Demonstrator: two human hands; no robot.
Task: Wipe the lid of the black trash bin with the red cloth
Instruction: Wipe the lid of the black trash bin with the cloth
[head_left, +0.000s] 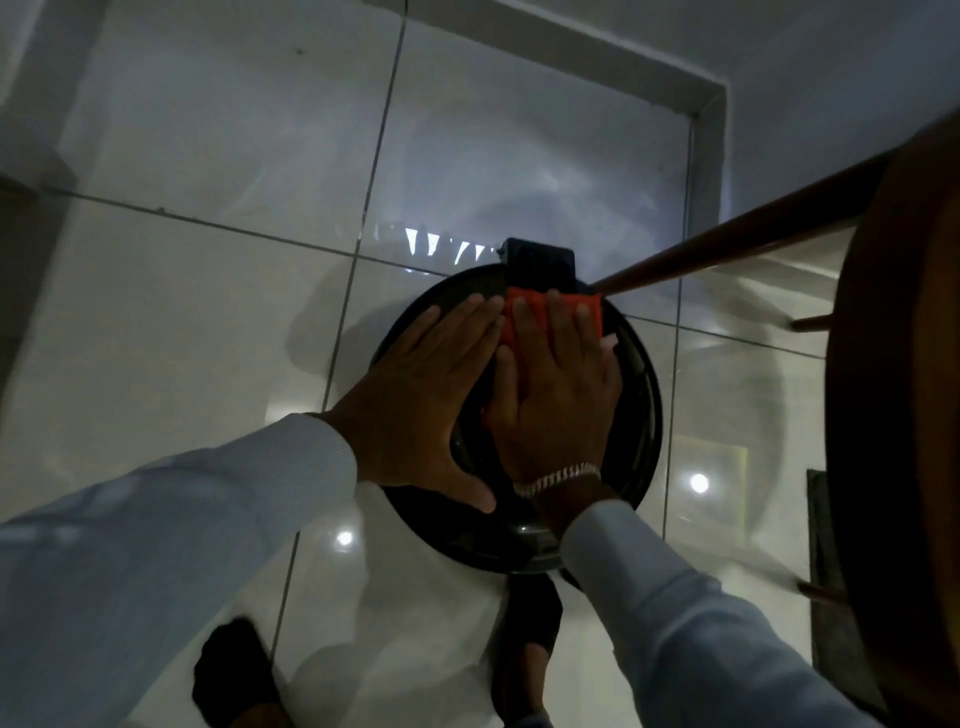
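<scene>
The black trash bin stands on the tiled floor below me, its round glossy lid (636, 415) facing up, with a black hinge block at the far edge. A folded red cloth (530, 304) lies on the far part of the lid. My right hand (558, 395), a silver bracelet at its wrist, presses flat on the cloth with fingers spread. My left hand (421, 395) lies flat and open on the lid's left side, touching the cloth's left edge.
A round wooden table or stool (898, 415) with brown legs stands close on the right, one leg (727, 244) reaching toward the bin's far edge. My two feet in dark sandals (234, 675) stand just behind the bin. White walls meet at the far right.
</scene>
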